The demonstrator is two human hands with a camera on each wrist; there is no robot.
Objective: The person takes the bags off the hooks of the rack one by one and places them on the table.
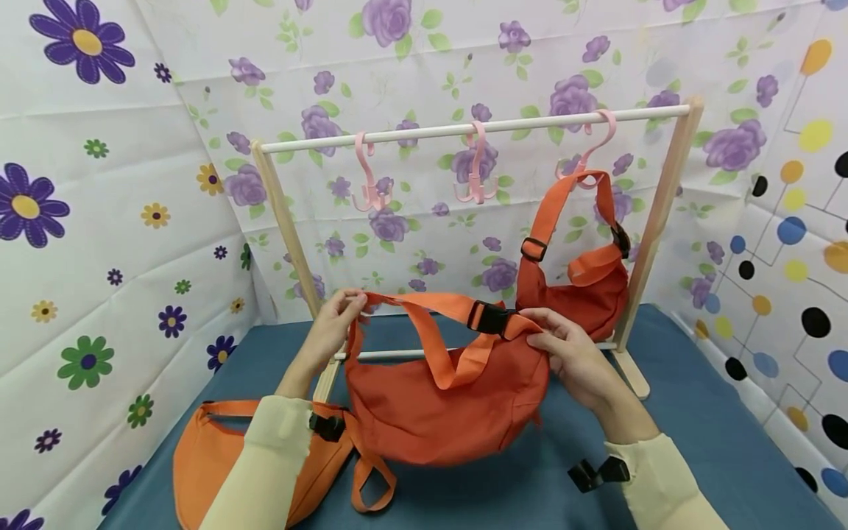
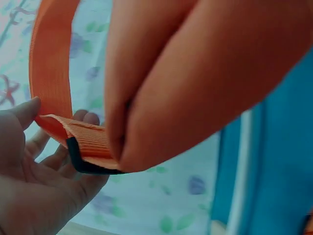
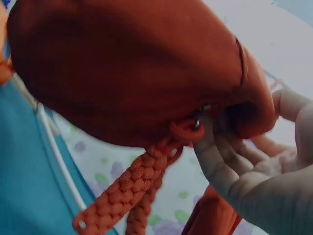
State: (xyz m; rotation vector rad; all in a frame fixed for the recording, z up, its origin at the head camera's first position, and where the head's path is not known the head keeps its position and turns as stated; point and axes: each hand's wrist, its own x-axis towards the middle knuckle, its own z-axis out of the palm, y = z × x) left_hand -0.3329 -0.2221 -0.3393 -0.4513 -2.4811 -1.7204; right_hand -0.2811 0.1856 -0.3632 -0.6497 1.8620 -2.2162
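A dark orange waist bag [image 1: 444, 416] hangs between my two hands in front of the rack. My left hand [image 1: 331, 324] pinches its orange strap at the left end, close to a dark strap slider [image 2: 90, 166] in the left wrist view. At the right end, my right hand [image 1: 573, 361] grips the bag's upper corner beside the black buckle [image 1: 490, 318]. The strap [image 1: 440, 361] loops down across the front. Below the bag in the right wrist view dangles a braided orange cord [image 3: 129, 186], joined to a ring near my fingers.
A wooden rack with a white rail [image 1: 424, 133] carries several pink hooks [image 1: 475, 165]. From the right one hangs another orange bag [image 1: 596, 302]. A lighter orange bag [image 1: 205, 464] lies on the blue table [image 1: 695, 442] at left. Patterned sheets [image 1: 430, 59] surround the table.
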